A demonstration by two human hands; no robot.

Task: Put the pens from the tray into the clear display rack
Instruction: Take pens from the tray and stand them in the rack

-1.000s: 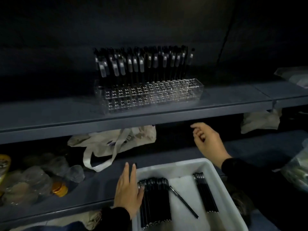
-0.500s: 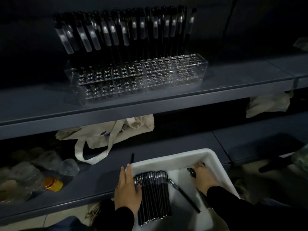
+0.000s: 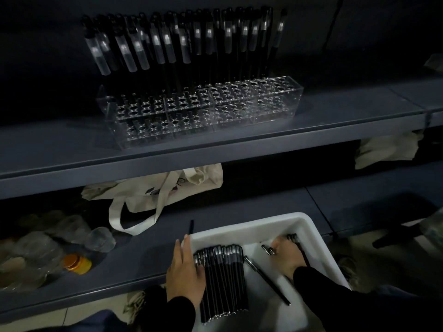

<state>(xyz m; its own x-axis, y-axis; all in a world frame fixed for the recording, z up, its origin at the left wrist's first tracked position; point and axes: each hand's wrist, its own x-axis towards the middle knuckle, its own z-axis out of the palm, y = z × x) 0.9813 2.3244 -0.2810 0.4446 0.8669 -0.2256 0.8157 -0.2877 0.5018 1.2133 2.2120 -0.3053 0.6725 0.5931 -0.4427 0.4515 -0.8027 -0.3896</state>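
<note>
Left hand (image 3: 185,275) lies flat, fingers straight, on the tray's (image 3: 247,222) left rim and against the bundle of pens (image 3: 221,280); it grips nothing, just steadies. The bundle sits just right of that hand, packed side by side. Risk: if the palm pushes sideways, the stack rolls and fans out across the tray floor, making later picks slower.

Between the hands, one loose pen (image 3: 267,280) lies diagonally, apart from the bundle. Risk: a sleeve could sweep it toward the tray's near edge.

Right hand (image 3: 286,256) is down in the tray's right side, fingers curled over a few pens (image 3: 296,240). It looks like a grasp, but the view is blurred, so how many it holds or how firmly is unclear. Risk: grabbing several at once in dim light means one can slip out on the lift, or hit the shelf edge (image 3: 215,159) above the hands on the way up.

The rack (image 3: 203,109) is up and beyond both hands on the upper shelf, back rows filled with standing pens (image 3: 182,49), front holes open. Risk: reaching past the standing pens could knock them; the clear holes are hard to see, so a tip may miss.

Bag (image 3: 163,188), cups (image 3: 98,238) and an orange-lidded jar (image 3: 76,262) lie left of the left hand; a dropped pen could roll among them.
</note>
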